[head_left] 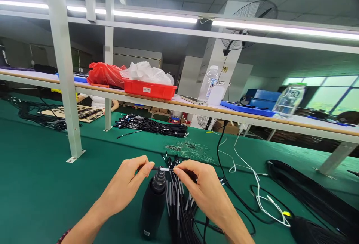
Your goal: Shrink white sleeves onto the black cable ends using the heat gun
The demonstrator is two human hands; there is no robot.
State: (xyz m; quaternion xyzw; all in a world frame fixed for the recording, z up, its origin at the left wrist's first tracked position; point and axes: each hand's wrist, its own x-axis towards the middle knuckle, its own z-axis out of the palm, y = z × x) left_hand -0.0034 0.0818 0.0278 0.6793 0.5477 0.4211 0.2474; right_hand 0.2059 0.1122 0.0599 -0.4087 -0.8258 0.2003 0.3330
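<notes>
As both hands close in over the mat, we have a tight little pinch at centre: the left hand (123,188) and the right hand (200,188) are nearly shut, thumbs and forefingers meeting on a thin black cable (155,168) with a short white sleeve (165,169) on it, held just above the neck of an upright black bottle (153,214). Gripping from both sides looks like the way to keep that short piece steady, though how hard each hand bears, we can't tell from here. Right below, a sheaf of black cables with grey tips (178,203) fans out beside the bottle, its ends standing within easy reach of the fingers, apparently placed there for that very reason. Further up the green mat (36,184) we've got a coiled bundle of black cables (151,126), a scatter of thin wires (190,150), and a loose white cord (258,195) off to the right. Overhead, a white-framed shelf with a wooden edge (179,104) keeps a red tray (148,89), a red plastic bag (105,75) and a blue tray (246,109) up off the work surface — and a pillar-mounted fan (249,23) looks on beside the strip lights (154,17).
</notes>
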